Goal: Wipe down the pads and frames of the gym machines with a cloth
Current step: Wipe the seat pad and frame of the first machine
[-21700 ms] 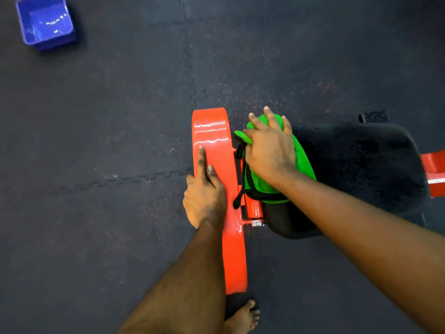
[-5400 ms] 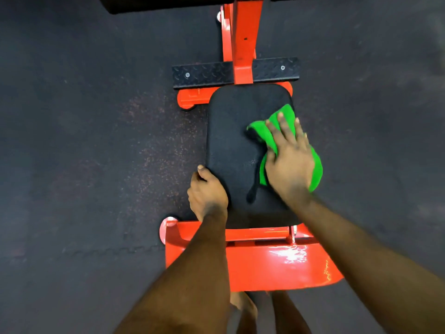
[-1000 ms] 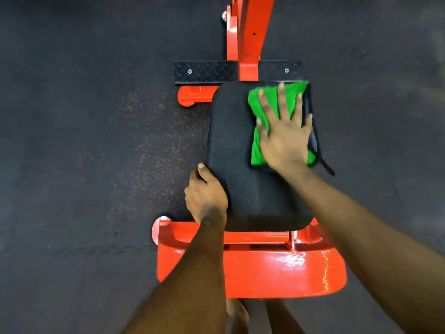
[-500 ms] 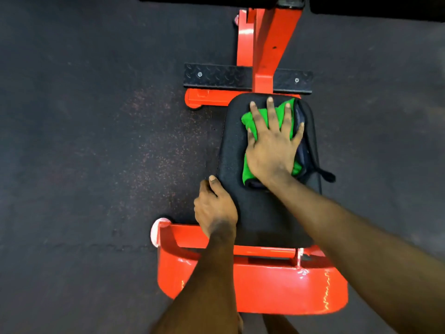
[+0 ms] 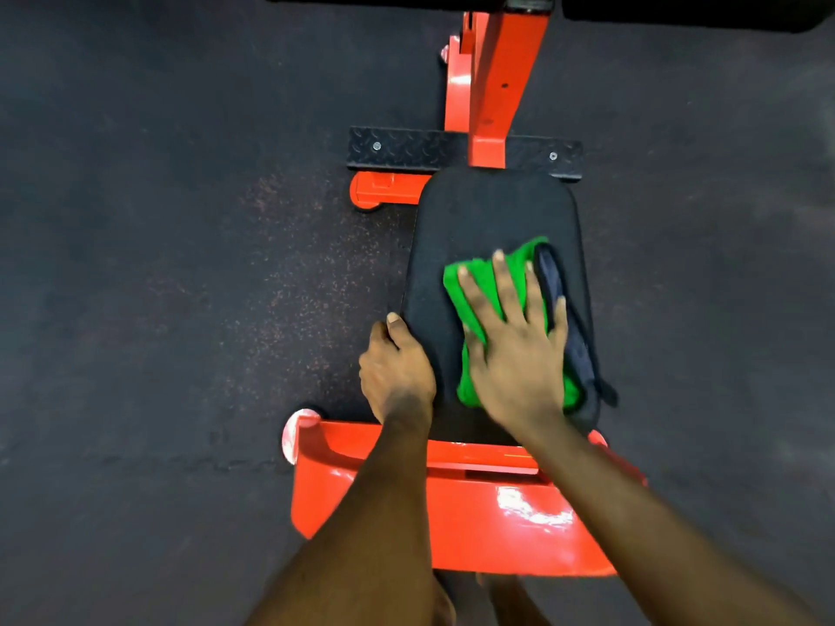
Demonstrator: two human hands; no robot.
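Our right hand [image 5: 515, 354] lies flat on the soft green cloth [image 5: 470, 390], with the fingers spread wide, and presses it down. The cloth sits on the near right part of the black padded seat [image 5: 488, 210]. A dark edge of the cloth pokes out on the right side. Our left hand [image 5: 397, 368] holds the left edge of the seat with the thumb on top. The other fingers go under the edge, where we cannot see them.

We think the cloth is light and floppy. It may bunch up if we push with just our fingertips, so a flat palm on its middle is the best hold. The seat looks squashy and a bit rough, so the cloth should drag on it, not slide. The shiny orange metal frame [image 5: 488, 544] looks hard and smooth. The cloth may slip fast there, so we would wrap it round and squeeze.
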